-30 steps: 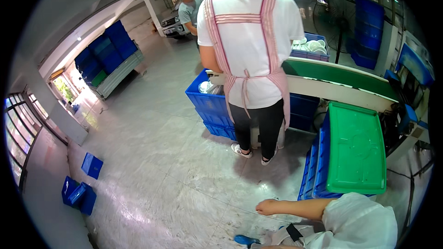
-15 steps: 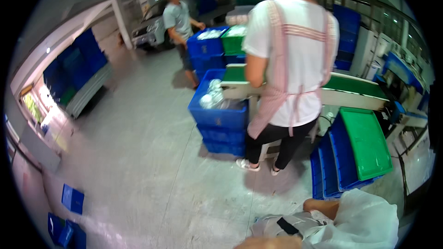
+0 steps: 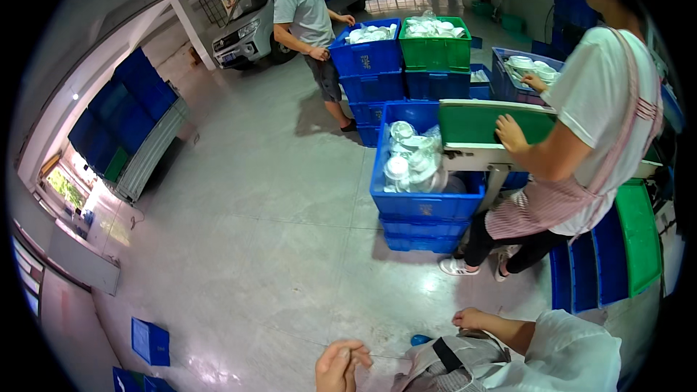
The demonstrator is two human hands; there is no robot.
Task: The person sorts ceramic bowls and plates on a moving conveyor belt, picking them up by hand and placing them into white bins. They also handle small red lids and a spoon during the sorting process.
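My left hand is raised at the lower edge, its fingers loosely bent and apart, and I see nothing in it. My right hand is in front of my grey clothing, fingers curled in, with nothing visible in them. Neither hand touches a crate. Ahead, a blue crate on a stack holds white dishes and clear plastic wrap. Beside it, a person in a striped apron rests one hand on a green conveyor belt and reaches with the other to a grey-blue crate of white dishes.
A second person stands by stacked blue crates and a green crate of white dishes. A vehicle is parked behind. Blue crates with a green lid stand right; a truck bed and a small blue bin left.
The view has shifted so the crates and the aproned person appear farther right. That person has turned sideways, both hands now visible. My left hand has come up more fully into view.
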